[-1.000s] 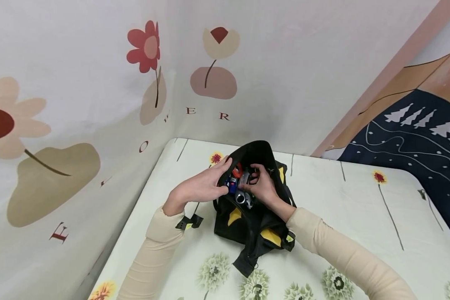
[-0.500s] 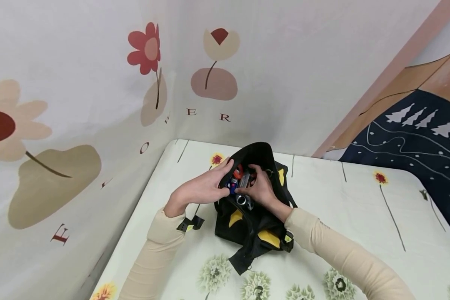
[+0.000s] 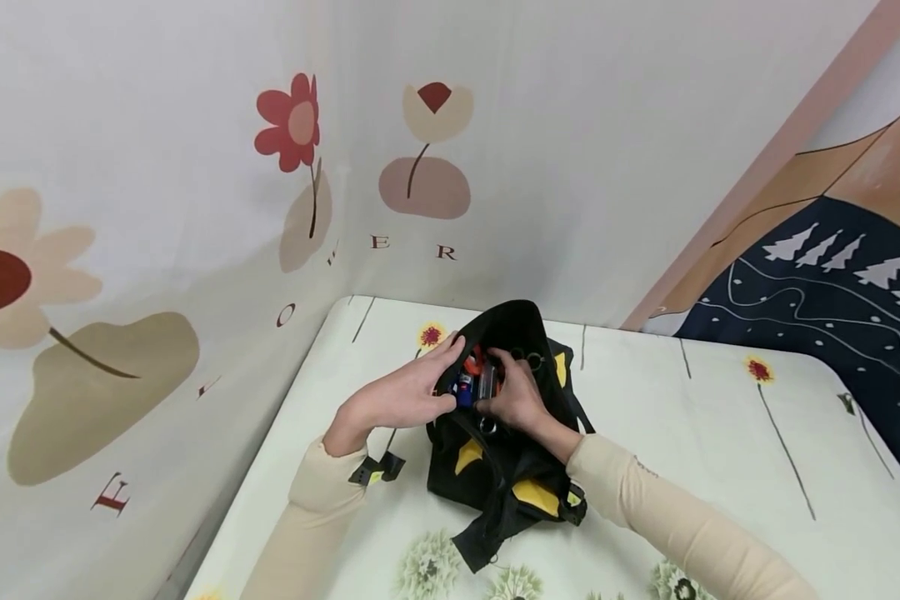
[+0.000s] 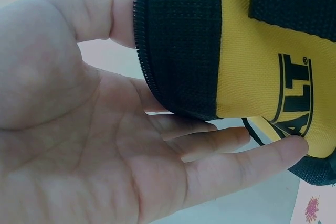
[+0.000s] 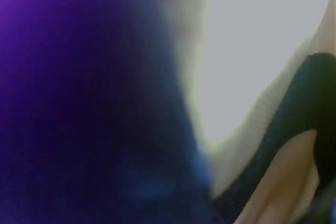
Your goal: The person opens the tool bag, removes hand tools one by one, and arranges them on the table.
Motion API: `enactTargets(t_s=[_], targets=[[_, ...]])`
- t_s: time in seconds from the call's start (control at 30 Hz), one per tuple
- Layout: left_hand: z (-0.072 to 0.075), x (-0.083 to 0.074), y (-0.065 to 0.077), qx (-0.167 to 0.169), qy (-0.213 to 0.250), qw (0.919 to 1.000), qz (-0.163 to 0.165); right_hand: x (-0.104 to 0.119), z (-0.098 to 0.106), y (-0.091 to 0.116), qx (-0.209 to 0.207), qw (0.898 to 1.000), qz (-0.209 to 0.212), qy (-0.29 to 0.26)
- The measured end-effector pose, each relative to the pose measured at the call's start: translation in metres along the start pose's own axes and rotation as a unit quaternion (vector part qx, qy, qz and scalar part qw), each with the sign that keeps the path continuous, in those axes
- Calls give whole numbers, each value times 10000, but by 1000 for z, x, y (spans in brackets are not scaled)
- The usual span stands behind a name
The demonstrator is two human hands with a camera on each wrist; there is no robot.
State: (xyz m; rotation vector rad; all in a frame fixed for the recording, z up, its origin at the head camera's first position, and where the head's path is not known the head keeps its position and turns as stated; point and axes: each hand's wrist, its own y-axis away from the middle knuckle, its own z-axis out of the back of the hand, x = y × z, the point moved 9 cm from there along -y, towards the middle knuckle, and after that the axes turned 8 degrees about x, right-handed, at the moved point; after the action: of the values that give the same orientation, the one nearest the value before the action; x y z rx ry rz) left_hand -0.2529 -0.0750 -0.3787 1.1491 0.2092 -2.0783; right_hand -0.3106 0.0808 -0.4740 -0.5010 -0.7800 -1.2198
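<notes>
A black and yellow tool bag [image 3: 461, 496] lies on the table with its zippered mouth spread wide. My left hand [image 3: 401, 390] holds the left rim of the mouth. In the left wrist view, the thumb and index finger of this hand [image 4: 100, 129] pass behind the zipper edge, and the other fingers stretch along the yellow side [image 4: 247, 66]. Reaching inside the bag, my right hand [image 3: 521, 398] pinches a grey oblong thing [image 3: 487, 383] between thumb and fingers. Beside it lie a blue item [image 3: 464, 390] and a red-orange item [image 3: 473, 362]. The right wrist view is mostly blurred and dark.
A silver ring-ended piece [image 3: 488, 426] sits near the bag's front rim, and dark ring-shaped handles [image 3: 528, 360] show at its right inside. A loose black strap [image 3: 480, 542] trails forward on the flowered tablecloth [image 3: 682, 467]. Printed fabric walls [image 3: 555, 167] stand behind and left.
My right hand has moved its thumb and fingers around the grey thing inside the bag. My left hand stays on the rim. The whole head view has shifted slightly downward.
</notes>
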Motion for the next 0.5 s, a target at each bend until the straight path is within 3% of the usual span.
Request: enactTargets(t_s=[0.27,0.5], targets=[[-2,5,2,-16,-25,10000,53,1,2,2,-127,9998,58,-148],[-1,4,0,-10,-1,10000,87,-12,5,3,-174,9985,-378,-351]])
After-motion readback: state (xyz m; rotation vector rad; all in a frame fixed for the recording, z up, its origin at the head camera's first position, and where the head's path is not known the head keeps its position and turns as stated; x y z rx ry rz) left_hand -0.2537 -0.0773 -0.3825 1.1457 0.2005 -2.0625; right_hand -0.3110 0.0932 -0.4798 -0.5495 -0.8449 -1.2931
